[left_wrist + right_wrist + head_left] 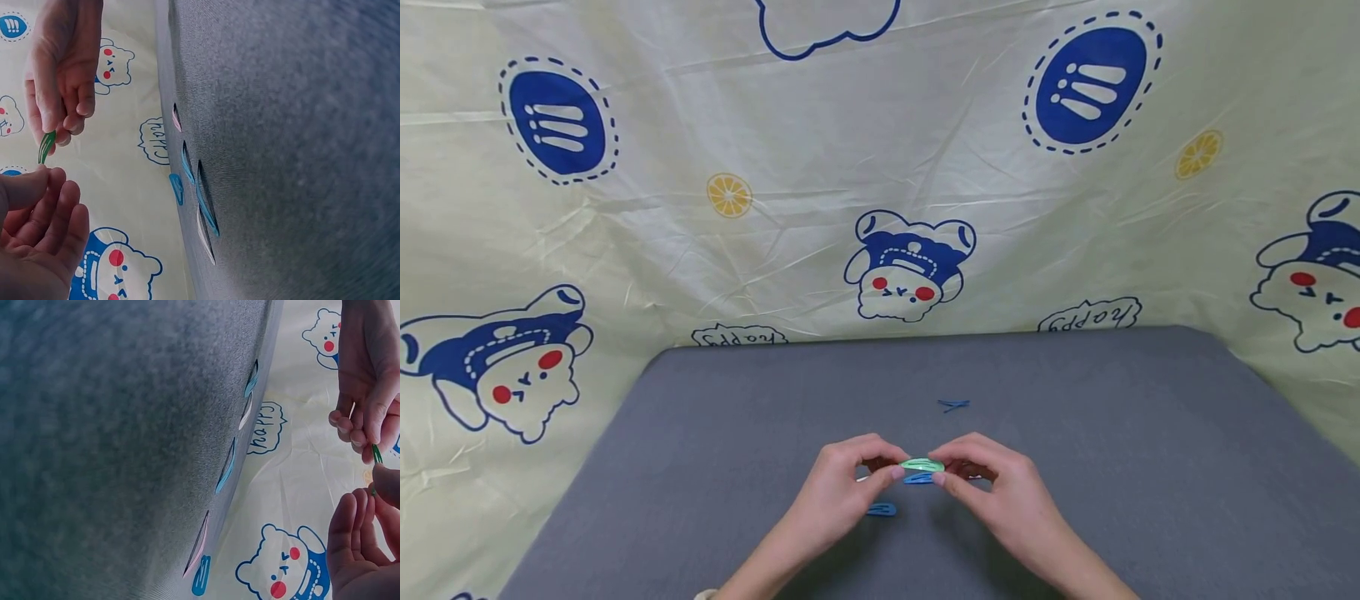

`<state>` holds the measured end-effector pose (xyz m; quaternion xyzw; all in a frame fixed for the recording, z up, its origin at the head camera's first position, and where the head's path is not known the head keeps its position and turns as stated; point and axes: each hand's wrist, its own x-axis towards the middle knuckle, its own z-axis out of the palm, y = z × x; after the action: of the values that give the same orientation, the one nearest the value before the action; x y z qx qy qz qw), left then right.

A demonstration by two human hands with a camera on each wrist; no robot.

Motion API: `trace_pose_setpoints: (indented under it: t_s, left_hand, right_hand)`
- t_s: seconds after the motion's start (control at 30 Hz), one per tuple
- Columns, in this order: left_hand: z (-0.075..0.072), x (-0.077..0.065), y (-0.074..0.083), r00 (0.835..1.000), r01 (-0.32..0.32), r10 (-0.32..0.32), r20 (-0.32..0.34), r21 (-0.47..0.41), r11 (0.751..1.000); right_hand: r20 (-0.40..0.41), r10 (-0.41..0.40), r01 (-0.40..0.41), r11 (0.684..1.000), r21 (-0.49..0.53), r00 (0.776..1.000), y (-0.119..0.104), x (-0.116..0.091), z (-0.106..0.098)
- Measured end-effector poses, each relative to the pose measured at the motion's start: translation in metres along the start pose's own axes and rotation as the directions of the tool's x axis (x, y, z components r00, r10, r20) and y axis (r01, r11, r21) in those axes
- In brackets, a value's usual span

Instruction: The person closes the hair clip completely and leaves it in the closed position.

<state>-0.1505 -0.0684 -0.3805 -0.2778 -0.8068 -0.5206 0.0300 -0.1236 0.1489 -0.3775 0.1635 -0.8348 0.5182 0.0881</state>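
Observation:
A green snap hair clip (922, 465) is held up over the table between both hands. My left hand (842, 483) pinches its left end between thumb and forefinger, and my right hand (1000, 483) pinches the other end. In the left wrist view the green clip (45, 147) spans the short gap between the two sets of fingertips. Below it on the cloth lies a blue hair clip (919, 478); a second blue clip (882, 509) sits nearer, by my left hand. Pale clips behind the hands are mostly hidden in the head view.
Farther back on the grey table (737, 417) lies a blue clip (953, 405) with its parts spread apart. The right wrist view has a pink clip (197, 545) and a white clip (246, 412) among the blue ones. A printed sheet (820, 133) hangs behind the table.

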Motion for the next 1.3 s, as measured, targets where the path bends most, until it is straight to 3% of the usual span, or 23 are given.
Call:
trace_pose_setpoints:
  t_s: [0.17,0.53,0.9,1.1,1.3]
  left_hand:
    - [0.000,-0.001,-0.003,1.000,-0.023,0.023,-0.012,0.017,1.000]
    - [0.002,0.001,-0.007,1.000,0.010,-0.010,-0.001,0.023,1.000]
    - [0.003,0.002,-0.015,0.993,0.070,-0.070,0.097,0.009,0.998]
    - [0.005,0.004,-0.019,0.974,0.140,-0.136,0.179,-0.008,0.990]
    - [0.009,0.006,-0.023,0.958,0.168,-0.160,0.236,-0.012,0.986]
  right_hand:
    - [0.028,0.014,-0.013,1.000,-0.022,1.000,0.003,0.002,0.001]
    - [0.068,-0.006,0.011,0.997,-0.075,0.998,0.007,0.003,-0.004]
    - [0.163,0.024,-0.008,0.995,-0.101,0.986,0.010,0.004,-0.006]
    - [0.220,0.038,-0.008,0.991,-0.134,0.975,0.015,0.006,-0.007]
    - [0.268,0.037,0.010,0.985,-0.173,0.963,0.021,0.008,-0.008]
